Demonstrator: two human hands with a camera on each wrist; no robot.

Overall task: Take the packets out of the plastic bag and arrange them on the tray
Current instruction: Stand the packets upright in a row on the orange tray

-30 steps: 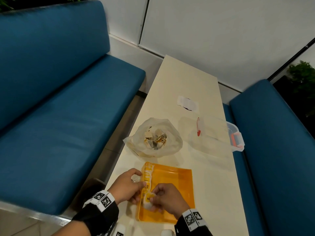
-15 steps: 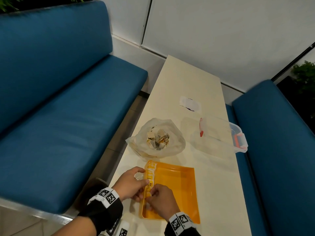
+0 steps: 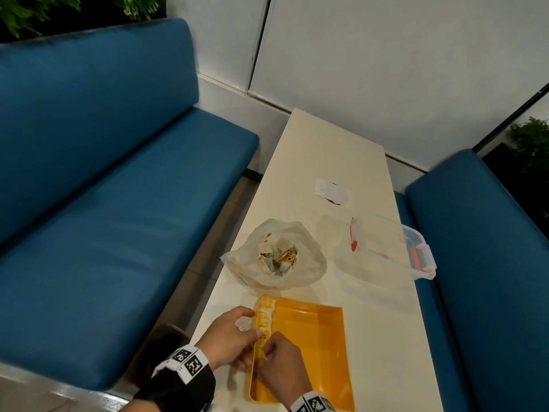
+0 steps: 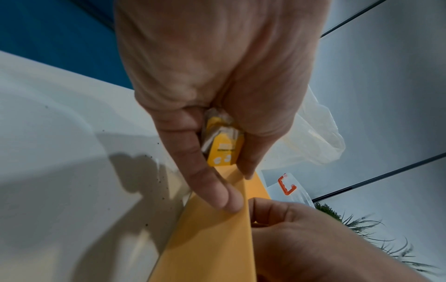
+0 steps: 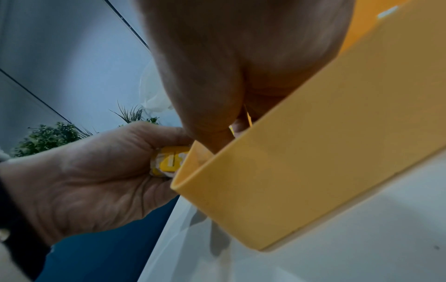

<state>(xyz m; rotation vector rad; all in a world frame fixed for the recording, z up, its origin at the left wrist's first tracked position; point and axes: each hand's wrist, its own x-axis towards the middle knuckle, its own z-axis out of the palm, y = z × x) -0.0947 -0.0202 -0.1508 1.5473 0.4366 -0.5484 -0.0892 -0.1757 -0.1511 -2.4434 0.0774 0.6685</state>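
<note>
An orange tray [image 3: 315,346] lies at the near end of the cream table. A row of yellow-and-white packets [image 3: 263,318] stands along its left wall. My left hand [image 3: 230,337] is just outside that wall and grips a small bundle of yellow packets [image 4: 223,147] in its palm, also seen as packets [image 5: 169,162] in the right wrist view. My right hand [image 3: 279,367] is inside the tray at the near end of the row, fingers pinching a packet there. The clear plastic bag [image 3: 276,257] lies beyond the tray with several packets inside.
A clear lidded box [image 3: 386,248] with red clips sits right of the bag at the table's edge. A white paper scrap [image 3: 332,190] lies farther back. Blue benches [image 3: 104,218] flank the narrow table [image 3: 386,337] on both sides.
The row of packets has moved from lying across the tray floor to standing tight against the left wall. Both hands stayed at the tray's near left corner.
</note>
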